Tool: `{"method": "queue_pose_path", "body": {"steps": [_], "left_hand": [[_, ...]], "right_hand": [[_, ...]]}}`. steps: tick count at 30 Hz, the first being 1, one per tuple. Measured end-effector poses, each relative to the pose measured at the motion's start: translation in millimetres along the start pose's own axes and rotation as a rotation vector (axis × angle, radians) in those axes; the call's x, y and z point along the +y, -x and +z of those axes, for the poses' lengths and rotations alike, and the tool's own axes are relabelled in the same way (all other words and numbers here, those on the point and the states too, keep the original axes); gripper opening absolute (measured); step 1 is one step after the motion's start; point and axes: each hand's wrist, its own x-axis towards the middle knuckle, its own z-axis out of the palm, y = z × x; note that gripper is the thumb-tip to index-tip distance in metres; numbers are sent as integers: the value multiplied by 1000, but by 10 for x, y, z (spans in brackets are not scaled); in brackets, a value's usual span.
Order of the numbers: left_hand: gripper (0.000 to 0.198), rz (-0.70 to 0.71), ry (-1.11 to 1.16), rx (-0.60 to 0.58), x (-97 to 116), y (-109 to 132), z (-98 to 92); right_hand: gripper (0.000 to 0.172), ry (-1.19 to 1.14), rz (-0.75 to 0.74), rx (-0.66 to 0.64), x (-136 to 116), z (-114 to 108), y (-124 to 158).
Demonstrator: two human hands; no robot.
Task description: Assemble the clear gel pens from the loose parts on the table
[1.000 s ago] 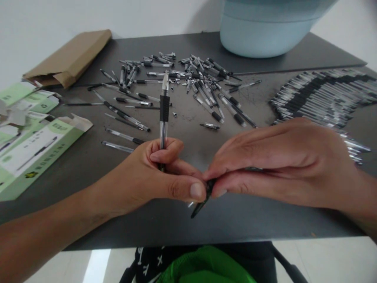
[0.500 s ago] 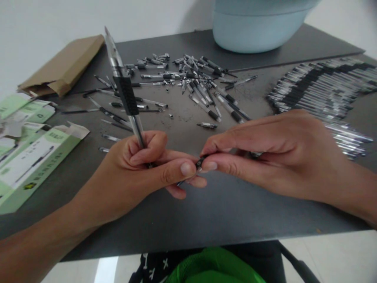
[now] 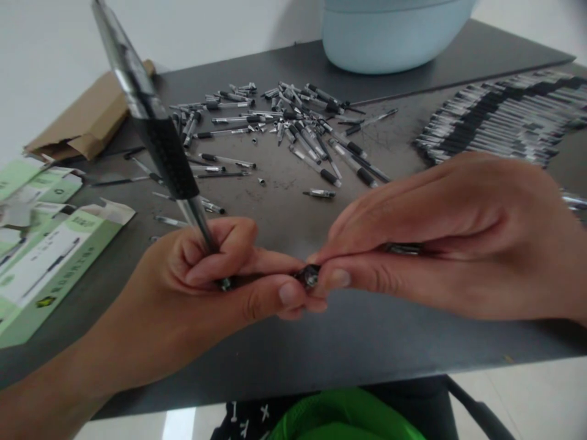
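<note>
A clear pen with a black rubber grip (image 3: 167, 159) slants up and to the left from my left hand (image 3: 220, 293), whose curled index finger holds its lower end. The thumb and other fingers of that hand pinch a small dark piece (image 3: 308, 276), seen nearly end-on. My right hand (image 3: 435, 244) is closed, its thumb and index fingertips on the same small piece. A shiny metallic bit (image 3: 403, 248) shows in the gap between right thumb and fingers; most of it is hidden.
Loose pen parts (image 3: 302, 122) lie scattered across the grey table (image 3: 367, 342). Rows of pens (image 3: 499, 119) lie at the right. A pale blue tub (image 3: 389, 36) stands at the back. Green-white boxes (image 3: 50, 263) and a brown paper bag (image 3: 82, 116) sit at the left.
Both hands have moved slightly down, still meeting at the small dark piece. The pen in my left hand has come closer and shifted left. The view has shifted a little.
</note>
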Motion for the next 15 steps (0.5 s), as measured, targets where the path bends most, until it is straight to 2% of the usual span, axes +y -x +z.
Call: {"method": "queue_pose_path", "body": {"steps": [3, 5, 9, 12, 15], "left_hand": [[58, -37, 70, -63, 26, -4, 6], [54, -62, 94, -78, 27, -12, 13], [53, -25, 168, -83, -49, -28, -8], [57, 44, 218, -51, -125, -28, -34], [60, 57, 219, -7, -165, -26, -21]], "right_hand": [[7, -89, 128, -45, 20, 1, 28], [11, -99, 138, 6, 33, 28, 47], [19, -49, 0, 150, 31, 106, 53], [22, 68, -142, 167, 17, 132, 48], [38, 246, -246, 186, 14, 144, 64]]}}
